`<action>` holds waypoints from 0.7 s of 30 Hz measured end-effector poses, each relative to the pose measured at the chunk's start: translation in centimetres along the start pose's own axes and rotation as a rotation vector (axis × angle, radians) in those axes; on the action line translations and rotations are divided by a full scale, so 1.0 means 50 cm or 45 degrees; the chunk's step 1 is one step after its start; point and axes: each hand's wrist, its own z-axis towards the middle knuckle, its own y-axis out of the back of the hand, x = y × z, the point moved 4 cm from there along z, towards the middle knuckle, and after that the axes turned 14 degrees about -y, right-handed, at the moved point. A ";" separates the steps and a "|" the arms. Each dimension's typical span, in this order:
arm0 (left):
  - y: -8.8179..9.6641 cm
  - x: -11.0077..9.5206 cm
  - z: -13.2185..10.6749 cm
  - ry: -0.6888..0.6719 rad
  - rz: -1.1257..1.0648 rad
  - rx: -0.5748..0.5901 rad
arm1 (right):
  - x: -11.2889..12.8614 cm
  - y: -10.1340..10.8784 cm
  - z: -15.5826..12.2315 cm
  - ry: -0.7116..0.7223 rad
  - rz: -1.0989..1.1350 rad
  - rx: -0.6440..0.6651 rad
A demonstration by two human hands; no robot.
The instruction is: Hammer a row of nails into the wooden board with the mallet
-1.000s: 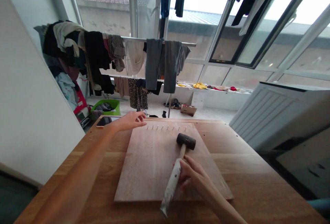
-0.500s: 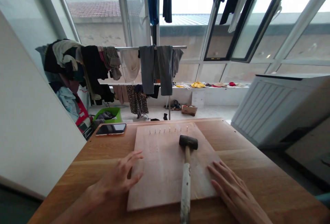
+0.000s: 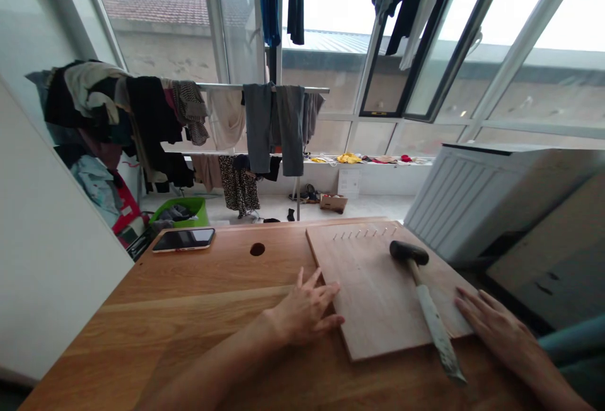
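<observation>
Leftmost, beyond the wooden table (image 3: 189,294), note a green tub (image 3: 202,212) with cloth inside. Next, near the tabletop's far edge, see a phone (image 3: 184,240) lying flat, then a round dark hole (image 3: 258,249). Further right, find the left hand (image 3: 307,307) at the left edge of the board (image 3: 368,297), with fingers spread and slightly bent, tips over the wood, closed around nothing; can't tell the firmness of the touch. Along the board's far side, see one row of nails (image 3: 365,233) standing up, apparently set in place but not driven flush: judge the setting of this row as done, the shanks as left showing. Can't tell of any need for more. Right of these, nearer, see the mallet (image 3: 428,307) lying across the board, handle past the near edge, in neither hand. Rightmost, find the right hand (image 3: 501,326) at the board's right edge, with fingers extended and flat, grasping nothing
</observation>
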 end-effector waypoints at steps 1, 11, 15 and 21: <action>0.000 0.003 0.001 0.008 0.012 -0.014 | -0.005 -0.006 -0.003 0.035 -0.028 0.011; 0.044 0.003 -0.098 0.043 0.226 -0.156 | 0.137 0.030 -0.045 0.068 -0.010 0.238; 0.079 0.013 -0.204 0.126 0.287 -0.213 | 0.260 0.072 -0.073 0.151 0.105 0.171; 0.127 0.033 -0.379 0.216 0.480 -0.287 | 0.409 0.134 -0.107 0.457 0.219 0.226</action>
